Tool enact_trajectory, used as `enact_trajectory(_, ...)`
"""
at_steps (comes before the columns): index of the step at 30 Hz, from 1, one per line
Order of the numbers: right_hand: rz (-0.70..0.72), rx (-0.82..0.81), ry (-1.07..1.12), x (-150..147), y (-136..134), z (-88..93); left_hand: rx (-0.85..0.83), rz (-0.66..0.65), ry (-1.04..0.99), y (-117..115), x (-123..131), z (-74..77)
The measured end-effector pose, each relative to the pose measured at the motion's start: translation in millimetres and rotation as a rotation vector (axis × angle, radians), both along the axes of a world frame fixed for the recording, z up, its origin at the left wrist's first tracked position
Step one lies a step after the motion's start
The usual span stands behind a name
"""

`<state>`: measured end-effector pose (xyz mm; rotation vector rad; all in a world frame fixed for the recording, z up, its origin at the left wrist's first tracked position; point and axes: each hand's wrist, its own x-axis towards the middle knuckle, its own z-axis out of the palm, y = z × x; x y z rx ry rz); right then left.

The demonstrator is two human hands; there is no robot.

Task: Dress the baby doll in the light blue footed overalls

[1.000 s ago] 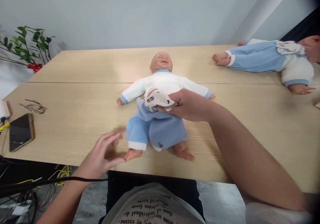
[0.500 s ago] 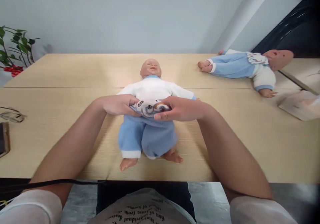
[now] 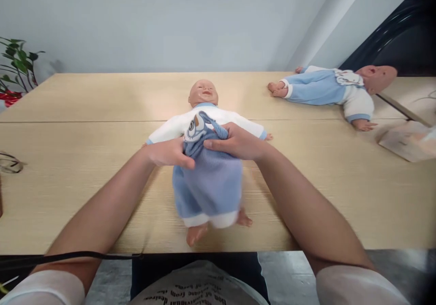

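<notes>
A baby doll [image 3: 203, 93] lies face up on the table, its head away from me, in a white long-sleeved top [image 3: 170, 127]. Light blue overalls [image 3: 213, 177] with white cuffs cover its legs; both bare feet stick out below. My left hand [image 3: 169, 153] is closed on the left edge of the overalls' bib. On the other side, my right hand [image 3: 238, 142] pinches the bib's right edge near a blue strap. The bib, printed with an animal face, is bunched and raised over the doll's belly, partly hidden by my fingers.
A second doll [image 3: 316, 88] in similar clothes lies at the back right of the wooden table [image 3: 85, 159]. Glasses [image 3: 11, 163] rest at the left, with a potted plant [image 3: 18, 62] beyond. A clear container [image 3: 407, 140] stands at the right. A black cable [image 3: 85, 254] crosses my left forearm.
Both hands have lifted the bib higher toward the doll's chest, and a strap now shows. The trouser legs have straightened and shifted slightly right.
</notes>
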<state>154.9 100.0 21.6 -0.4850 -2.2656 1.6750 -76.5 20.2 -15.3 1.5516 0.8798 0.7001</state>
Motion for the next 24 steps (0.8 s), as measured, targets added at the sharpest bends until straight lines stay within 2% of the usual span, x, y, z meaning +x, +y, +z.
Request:
enact_trajectory(3, 0.165, 0.033, -0.148, 5.5, 1.0, 3.4, 0.075, -0.077, 0.216, 1.0, 0.7, 7.2)
enact_trajectory(5, 0.267, 0.069, -0.240, 8.9, 0.8, 5.8, 0.106, -0.032, 0.235, 2.2, -0.7, 9.3)
enact_trajectory(7, 0.305, 0.101, -0.308, 10.0, 1.0, 5.3, 0.132, 0.066, 0.228, 3.0, -2.2, 9.9)
enact_trajectory(9, 0.287, 0.111, -0.309, 9.2, 3.7, 1.1, 0.150, 0.139, 0.209, 1.6, -1.6, 11.5)
enact_trajectory(12, 0.198, 0.045, -0.218, 8.7, 14.0, -9.6, 0.198, 0.090, 0.216, -6.1, 6.6, 17.7)
enact_trajectory(14, 0.125, -0.058, -0.119, 10.2, 21.4, -16.9, 0.233, 0.025, 0.306, -12.7, 15.0, 21.6)
enact_trajectory(17, 0.074, -0.272, 0.030, 12.7, 24.4, -24.6, 0.203, 0.039, 0.437, -16.4, 21.5, 21.0)
enact_trajectory(20, 0.095, -0.477, 0.082, 12.1, 16.7, -26.6, 0.191, 0.081, 0.320, -7.9, 12.9, 11.4)
enact_trajectory(22, 0.159, -0.486, 0.025, 9.5, 10.3, -25.5, 0.191, 0.115, 0.159, 0.7, 2.5, 2.5)
enact_trajectory(24, 0.224, -0.410, -0.065, 6.4, 7.1, -24.2, 0.166, 0.180, 0.021, 6.8, -5.4, -5.9)
